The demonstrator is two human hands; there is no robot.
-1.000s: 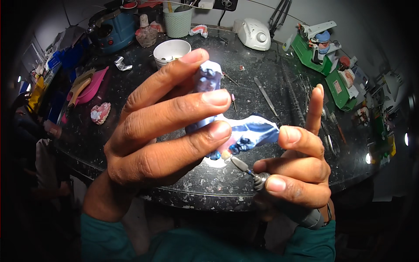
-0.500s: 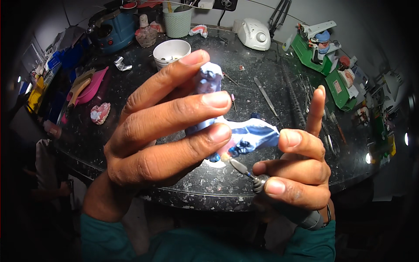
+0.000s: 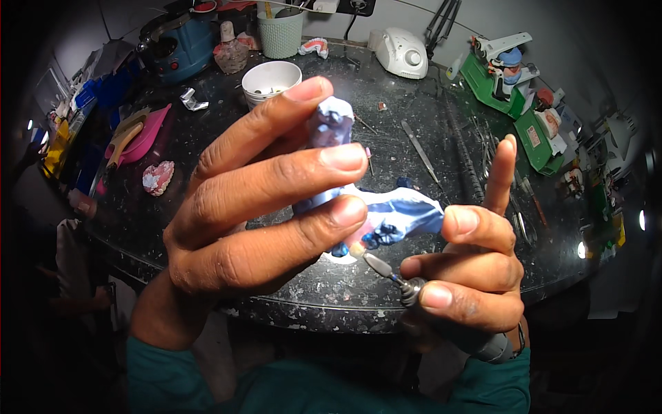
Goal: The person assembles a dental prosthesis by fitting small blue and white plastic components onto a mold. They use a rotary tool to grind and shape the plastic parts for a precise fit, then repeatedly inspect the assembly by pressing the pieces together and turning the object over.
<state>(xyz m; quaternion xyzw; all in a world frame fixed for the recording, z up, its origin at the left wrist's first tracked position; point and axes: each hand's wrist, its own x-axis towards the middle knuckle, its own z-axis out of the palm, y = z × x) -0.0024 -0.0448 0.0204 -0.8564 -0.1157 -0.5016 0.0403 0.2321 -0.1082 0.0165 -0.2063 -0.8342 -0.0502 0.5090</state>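
My left hand [image 3: 255, 193] is closed around a bluish-white dental cast [image 3: 407, 210], its fingers lying across the cast's middle. Dark blue patches and a pink area show on the cast, and a cream-coloured tooth [image 3: 357, 250] sticks out at its lower edge. In my right hand [image 3: 476, 269] is a handpiece [image 3: 493, 347] with a pale, pointed bur [image 3: 376, 264]. The bur's tip lies at the tooth, seemingly touching it. One finger of the right hand rests against the cast's right end, while another points upward. Much of the handpiece is hidden by the hand.
Beyond my hands stand a white bowl [image 3: 270, 77], a white control box [image 3: 400, 55] and a woven pot [image 3: 281, 36]. A pink dustpan [image 3: 148, 141] and a pink-and-white cast [image 3: 158, 179] lie left. Metal hand tools [image 3: 420, 153] and green trays [image 3: 486, 86] are on the right.
The cast and both hands have shifted very slightly to the right. The bur's tip stays at the tooth, and both grips are the same.
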